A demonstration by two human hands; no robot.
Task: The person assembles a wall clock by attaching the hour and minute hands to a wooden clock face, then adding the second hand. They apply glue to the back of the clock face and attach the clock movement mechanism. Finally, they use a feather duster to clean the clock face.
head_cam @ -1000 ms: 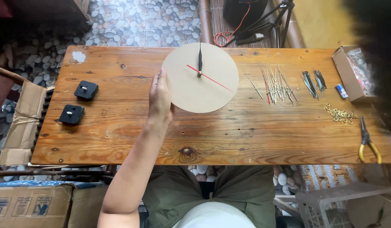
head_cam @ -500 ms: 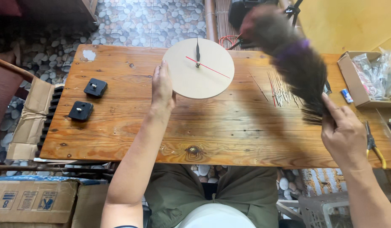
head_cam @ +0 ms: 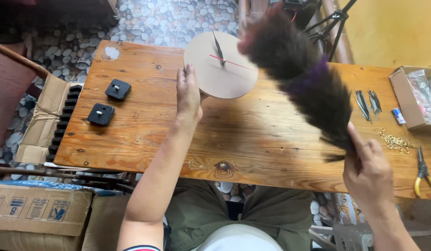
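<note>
2 black square clock movements [head_cam: 109, 101] sitting far left on the wooden table [head_cam: 252, 139], untouched. Left hand [head_cam: 187, 95] flat, fingers together, pressed on the left rim of the round beige clock face [head_cam: 221, 65] near the table's far edge, steadying it. Clock hands: black one pointing up and slightly left, thin red one running toward lower right. Dusting step, by the look. Feather duster [head_cam: 301, 79] blurred, long axis diagonal, tip over the disc's right edge, handle end down-right in right hand [head_cam: 368, 173], fingers wrapped around it. Next stroke probably needs light contact to avoid bending the red hand. Small brass rings [head_cam: 395, 141], yellow-handled pliers [head_cam: 423, 173] far right.
</note>
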